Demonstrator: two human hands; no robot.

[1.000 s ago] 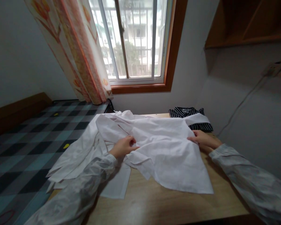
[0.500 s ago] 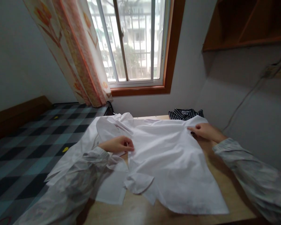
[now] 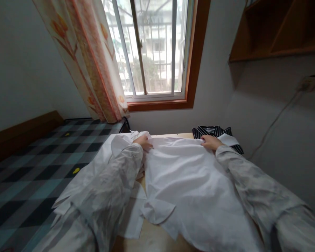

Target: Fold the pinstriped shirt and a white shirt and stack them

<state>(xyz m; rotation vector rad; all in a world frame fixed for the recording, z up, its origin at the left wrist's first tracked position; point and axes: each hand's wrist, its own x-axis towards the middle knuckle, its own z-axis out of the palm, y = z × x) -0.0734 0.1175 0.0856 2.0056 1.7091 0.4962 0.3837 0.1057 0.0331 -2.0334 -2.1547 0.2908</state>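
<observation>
A white shirt (image 3: pixel 183 175) lies spread over a light wooden table (image 3: pixel 154 238), one part of it reaching left toward the bed. At its far edge, left of the middle, my left hand (image 3: pixel 144 142) is closed on the cloth near a bunched fold. My right hand (image 3: pixel 211 142) pinches the far edge farther right, thumb and fingers together. A cuff-like flap of the shirt curls up near the table's front. My right sleeve covers part of the shirt's right side.
Behind my right hand lies a black-and-white striped garment (image 3: pixel 210 131). A bed with a checked cover (image 3: pixel 42 168) adjoins the table on the left. Beyond are a window (image 3: pixel 157 52) and a curtain (image 3: pixel 94 59); a wooden shelf (image 3: pixel 275 31) hangs upper right.
My left hand has moved away from me to the shirt's far edge. My right hand has shifted left and slightly up along that edge, drawing the shirt's right side inward.
</observation>
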